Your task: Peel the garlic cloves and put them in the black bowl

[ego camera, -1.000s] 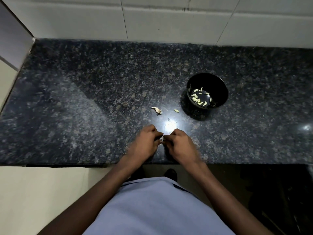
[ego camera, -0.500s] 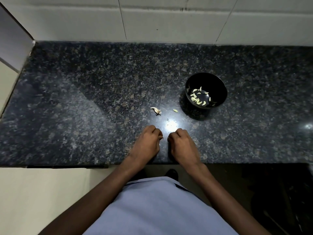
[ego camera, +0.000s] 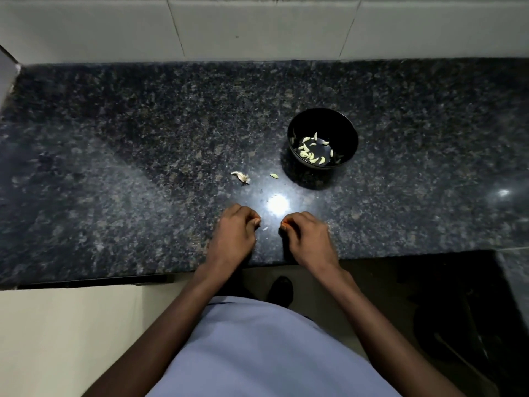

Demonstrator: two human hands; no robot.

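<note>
Between both hands' fingers [ego camera: 255,222] | garlic sliver [ego camera: 265,228] | apart

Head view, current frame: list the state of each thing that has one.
black bowl: upright, peeled cloves inside
left hand: fingers curled, contents hidden
right hand: fingers curled, contents hidden
garlic piece: on counter, skin on
loose clove: on counter beside bowl
white scrap: between the hands

a kitchen: speckled granite counter [ego camera: 143,167] against a tiled wall [ego camera: 257,27].
</note>
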